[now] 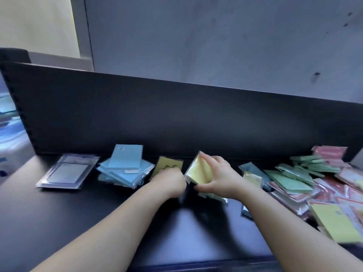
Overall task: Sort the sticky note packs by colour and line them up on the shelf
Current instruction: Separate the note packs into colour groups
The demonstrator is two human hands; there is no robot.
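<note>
Left hand (170, 180) grips the darker yellow pack (169, 161); right hand (218, 176) pinches the tilted yellow pack (198, 172), whose slick wrap could slip toward three o'clock.

We can read no text here; the small mark on the top blue pack (125, 160) is blurred.

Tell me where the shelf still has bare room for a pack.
Bare: the front left of the shelf, in front of the purple packs and blue stack; the front strip between the forearms. Crowded: the right end, under the mixed heap, and the middle, around the left hand and right hand holding a yellow pack.
</note>
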